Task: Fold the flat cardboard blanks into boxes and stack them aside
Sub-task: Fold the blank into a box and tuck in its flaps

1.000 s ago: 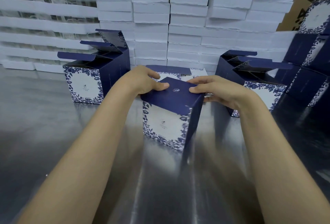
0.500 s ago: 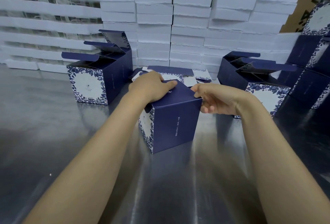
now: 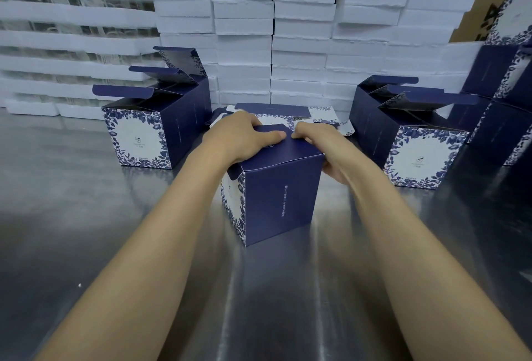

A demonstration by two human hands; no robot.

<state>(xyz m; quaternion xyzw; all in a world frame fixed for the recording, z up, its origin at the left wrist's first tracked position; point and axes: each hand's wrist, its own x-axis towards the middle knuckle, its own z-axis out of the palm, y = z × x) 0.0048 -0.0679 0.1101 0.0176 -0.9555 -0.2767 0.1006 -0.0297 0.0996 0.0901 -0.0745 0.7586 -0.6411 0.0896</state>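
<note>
With your left grip (image 3: 244, 139) and right grip (image 3: 324, 143) curled over the box (image 3: 282, 199), uneven pressure could crumple its top beneath them.

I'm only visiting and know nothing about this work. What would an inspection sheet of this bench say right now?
Surface: shiny metal table, reflective.
Job's things: navy floral box upright mid-table, upper flap folded down; flat blanks behind it; left open-topped boxes; right open-topped boxes; stacked boxes far right.
Clutter: one small white speck on the table.
Hands: left hand grips the box's top, fingers over its far edge; right hand grips its right side.
Cables: nothing seen.
Surroundings: stacked white foam slabs; brown cartons behind.
</note>
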